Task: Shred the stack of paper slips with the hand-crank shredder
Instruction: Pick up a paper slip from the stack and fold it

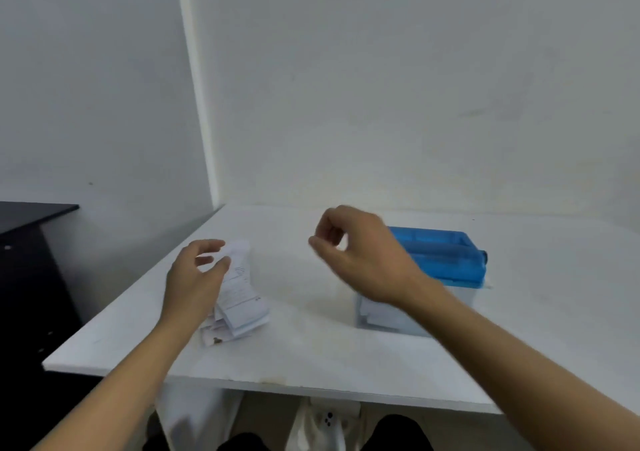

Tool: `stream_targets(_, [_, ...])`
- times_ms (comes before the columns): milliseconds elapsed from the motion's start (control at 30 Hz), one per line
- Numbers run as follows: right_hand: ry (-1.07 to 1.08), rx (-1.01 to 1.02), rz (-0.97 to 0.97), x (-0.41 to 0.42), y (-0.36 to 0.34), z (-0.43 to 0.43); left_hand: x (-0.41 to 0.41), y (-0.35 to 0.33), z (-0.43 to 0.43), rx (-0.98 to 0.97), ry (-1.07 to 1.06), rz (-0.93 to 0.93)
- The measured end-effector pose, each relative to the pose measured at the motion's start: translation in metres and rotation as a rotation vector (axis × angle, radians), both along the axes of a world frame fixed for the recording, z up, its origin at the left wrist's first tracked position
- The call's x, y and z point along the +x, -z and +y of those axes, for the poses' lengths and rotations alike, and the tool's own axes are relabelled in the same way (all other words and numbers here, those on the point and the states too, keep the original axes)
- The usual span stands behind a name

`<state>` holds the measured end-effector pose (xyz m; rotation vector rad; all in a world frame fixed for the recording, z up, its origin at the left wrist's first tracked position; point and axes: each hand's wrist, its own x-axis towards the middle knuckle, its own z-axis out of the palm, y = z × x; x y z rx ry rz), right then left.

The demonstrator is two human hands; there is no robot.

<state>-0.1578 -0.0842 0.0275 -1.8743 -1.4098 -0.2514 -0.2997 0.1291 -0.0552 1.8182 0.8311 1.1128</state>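
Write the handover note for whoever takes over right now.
Left hand: pinches the far end of the top slip of the stack, on the left of the table.
Right hand: curled, empty, in the air in front of the shredder.
Done: some white paper lies in the shredder's clear bin.
Left: feed the slips in and crank; a thick stack is still unshredded.

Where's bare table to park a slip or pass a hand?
Free: the table between the stack of slips and the shredder, under the right hand; right of the shredder; the near edge. Crowded: the left side, where the left hand overlaps the stack.
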Motion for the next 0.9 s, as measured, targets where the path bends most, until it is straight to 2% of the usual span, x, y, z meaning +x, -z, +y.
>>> stream_targets(200, [-0.088, -0.201, 0.139, -0.04, 0.07, 0.07, -0.036, 0.043, 0.017, 0.016, -0.151, 0.129])
stream_targets(433, [0.113, -0.262, 0.315, -0.035, 0.115, 0.131, -0.03, 0.056, 0.01, 0.321, -0.141, 0.489])
stream_targets(533, [0.125, -0.288, 0.304, -0.036, 0.13, 0.135, -0.03, 0.06, 0.012, 0.339, -0.142, 0.5])
stream_targets(733, [0.088, -0.178, 0.438, -0.032, 0.134, 0.128, -0.029, 0.061, 0.011, 0.363, -0.169, 0.531])
stream_targets(900, [0.124, -0.114, 0.456, -0.03, 0.139, 0.129, -0.029, 0.061, 0.011, 0.35, -0.163, 0.545])
